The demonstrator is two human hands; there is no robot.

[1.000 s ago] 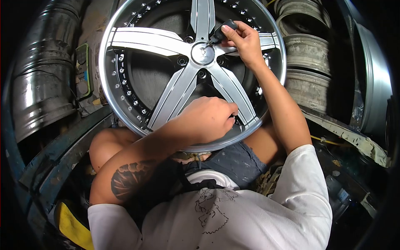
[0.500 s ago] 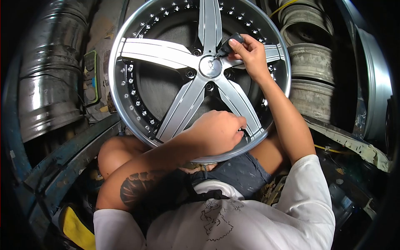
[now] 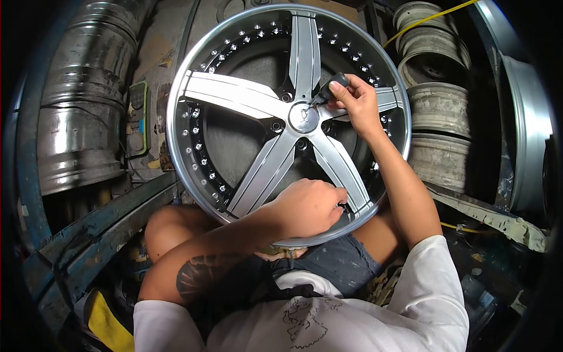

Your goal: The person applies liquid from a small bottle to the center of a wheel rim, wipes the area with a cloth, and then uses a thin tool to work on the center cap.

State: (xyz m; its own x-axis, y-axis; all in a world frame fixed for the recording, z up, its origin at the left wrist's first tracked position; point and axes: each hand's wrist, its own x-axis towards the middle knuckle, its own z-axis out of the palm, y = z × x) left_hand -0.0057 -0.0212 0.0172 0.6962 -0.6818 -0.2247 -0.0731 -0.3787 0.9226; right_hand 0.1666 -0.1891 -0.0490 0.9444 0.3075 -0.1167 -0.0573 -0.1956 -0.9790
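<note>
A silver five-spoke wheel rim (image 3: 267, 167) with a bright polished lip leans over my lap. At its hub sits a round center cap (image 3: 304, 119) bearing a small emblem. My right hand (image 3: 359, 105) pinches a small black tool with a thin tip (image 3: 335, 86), whose kind I cannot make out for certain. The tip points down at the cap's upper edge. Closed in a fist, my left hand (image 3: 312, 206) is over the lower right spoke. A tiny dark piece shows at its fingers, too small to name.
Worn wheel barrels are stacked on the right (image 3: 438, 108), with shinier metal barrels (image 3: 79, 146) on the left. Metal frame bars (image 3: 108, 205) run along both sides. A yellow hose (image 3: 431, 22) crosses at the upper right. A green-edged case (image 3: 138, 117) lies at left.
The rim and both hands appear lower and slightly to the right, along with the surroundings, as the view shifts. Both hands keep their grip, and the tool's tip stays by the center cap.
</note>
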